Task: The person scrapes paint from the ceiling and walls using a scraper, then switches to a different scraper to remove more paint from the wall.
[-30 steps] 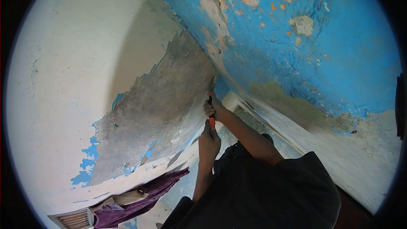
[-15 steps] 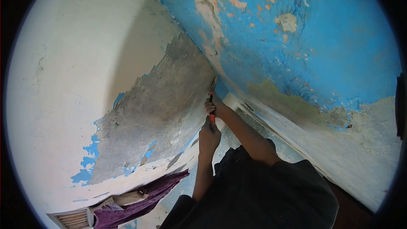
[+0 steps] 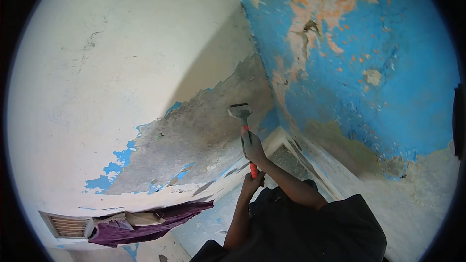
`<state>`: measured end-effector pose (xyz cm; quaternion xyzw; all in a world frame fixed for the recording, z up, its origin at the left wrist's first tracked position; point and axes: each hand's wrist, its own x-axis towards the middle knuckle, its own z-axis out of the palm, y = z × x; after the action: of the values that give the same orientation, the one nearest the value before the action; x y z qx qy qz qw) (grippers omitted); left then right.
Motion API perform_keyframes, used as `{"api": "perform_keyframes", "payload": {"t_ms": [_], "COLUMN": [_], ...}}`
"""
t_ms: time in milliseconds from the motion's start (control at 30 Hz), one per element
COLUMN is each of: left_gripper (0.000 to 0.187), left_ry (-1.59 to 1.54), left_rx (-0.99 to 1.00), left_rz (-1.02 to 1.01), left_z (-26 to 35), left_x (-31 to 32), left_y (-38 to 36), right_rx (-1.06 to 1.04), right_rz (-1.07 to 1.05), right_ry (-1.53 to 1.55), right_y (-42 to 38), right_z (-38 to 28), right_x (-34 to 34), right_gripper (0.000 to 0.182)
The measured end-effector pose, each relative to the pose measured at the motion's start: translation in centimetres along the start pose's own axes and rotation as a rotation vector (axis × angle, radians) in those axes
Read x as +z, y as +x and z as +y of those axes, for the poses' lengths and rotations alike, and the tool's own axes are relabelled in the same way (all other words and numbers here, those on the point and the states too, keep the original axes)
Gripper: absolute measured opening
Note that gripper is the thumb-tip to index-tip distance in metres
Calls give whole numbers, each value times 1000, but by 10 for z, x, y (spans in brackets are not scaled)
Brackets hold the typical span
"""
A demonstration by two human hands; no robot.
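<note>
A scraper (image 3: 240, 111) with a wide flat blade and a red and black handle is raised in front of the grey bare patch of the left wall (image 3: 208, 126). My right hand (image 3: 253, 146) is wrapped round the upper part of the handle. Lower down, my left hand (image 3: 252, 183) grips the handle's bottom end. The blade points up; whether it touches the wall I cannot tell.
The blue wall (image 3: 412, 68) with peeling paint meets the left wall at a corner. A pale ledge (image 3: 280, 137) runs below. At the lower left are a vent (image 3: 68, 225) and purple cloth (image 3: 131, 233).
The view has shifted, and the scraper has moved away from the corner, with its blade now seen broad side on. Both hands still hold it, now farther apart along the handle.
</note>
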<state>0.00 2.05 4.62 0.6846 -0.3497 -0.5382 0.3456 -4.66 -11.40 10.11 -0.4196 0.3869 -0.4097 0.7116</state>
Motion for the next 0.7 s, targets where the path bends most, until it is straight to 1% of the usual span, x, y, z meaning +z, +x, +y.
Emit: {"api": "perform_keyframes", "payload": {"t_ms": [100,200,300,333,367,400,467,533,567,600,700], "left_gripper": [35,29,30,30,30,30,28,24,23,20,18], "left_ry": [-155,-362,-375,-399,-405,-407,-383,-450,-486,-593,-638], "left_rx": [103,191,199,145,147,146,130,106,92,80,76], "left_rz": [20,58,28,54,67,78,95,45,20,56,83], "left_z": [34,75,55,57,51,54,63,84,86,75,63], "left_x": [4,17,29,34,37,37,32,32,34,43,60], "left_y": [3,-3,11,8,10,5,4,-4,-7,-6,-6], "right_rx": [-241,-329,-339,-389,-441,-493,-472,-419,-389,-371,-458], "right_rz": [7,-96,-123,-117,-108,-95,-126,-148,-159,-169,-158], "right_ry": [-193,-242,-327,-334,-338,-339,-378,-406,-419,-435,-460], "right_y": [1,-8,-7,-6,-2,-5,-4,-14,-17,-15,-17], "right_z": [-46,-102,-104,-93,-72,-79,-98,-120,-125,-131,-98], "right_x": [14,24,16,14,12,20,25,30,29,28,24], "right_gripper": [43,42,41,40,40,39,38,38,39,39,41]}}
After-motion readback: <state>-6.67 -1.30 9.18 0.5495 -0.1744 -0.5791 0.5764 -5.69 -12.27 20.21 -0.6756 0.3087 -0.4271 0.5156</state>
